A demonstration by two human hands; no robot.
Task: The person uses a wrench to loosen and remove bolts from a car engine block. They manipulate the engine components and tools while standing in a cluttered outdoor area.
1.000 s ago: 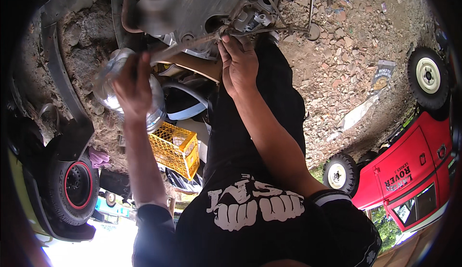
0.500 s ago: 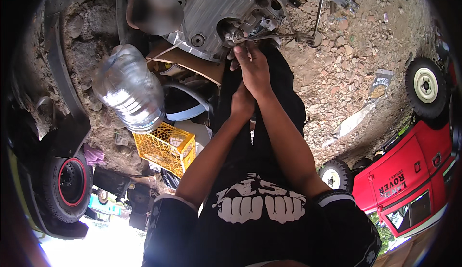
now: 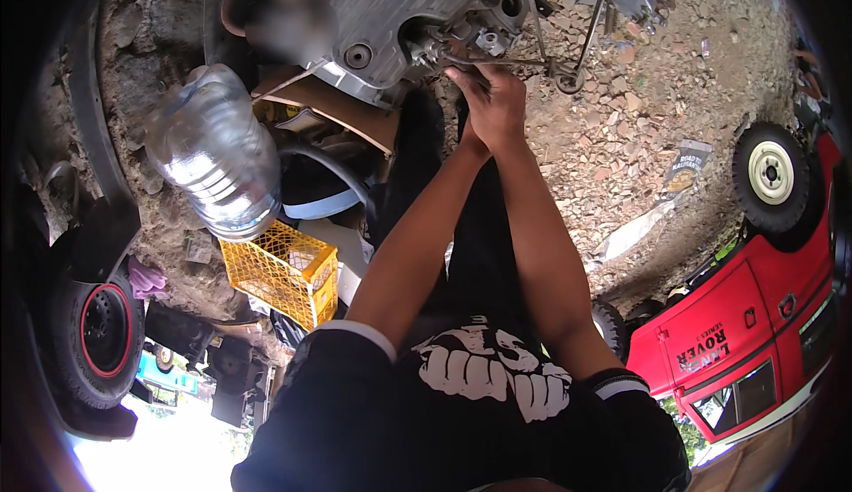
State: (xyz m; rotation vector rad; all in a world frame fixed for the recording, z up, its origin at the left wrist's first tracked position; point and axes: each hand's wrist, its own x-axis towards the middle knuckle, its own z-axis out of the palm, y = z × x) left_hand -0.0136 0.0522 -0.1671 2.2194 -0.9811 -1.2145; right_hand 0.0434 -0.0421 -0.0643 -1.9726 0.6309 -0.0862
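Note:
A large grey metal casing (image 3: 404, 13) with ribs fills the top middle, with machined openings and smaller fittings at its right side. My right hand (image 3: 499, 106) is at its lower right edge, thumb pointing up and fingers curled, just under a thin metal rod (image 3: 524, 62). What those fingers close on, if anything, is hidden. My left hand (image 3: 474, 144) goes in beneath the right one at the wrist, and its fingers are out of sight. The rod runs right to a round end by a longer upright rod (image 3: 593, 26).
To the left lie a big clear plastic bottle (image 3: 217, 155), a yellow crate (image 3: 284, 270) and a cardboard box (image 3: 351, 119). Gravel (image 3: 612, 128) spreads at right, with a torn packet (image 3: 686, 165) on it. A wheel (image 3: 106, 332) stands at left, a red vehicle (image 3: 754, 306) at right.
The whole view has shifted a little. Both hands have moved right along the casing's edge, and the left hand has slid further behind the right.

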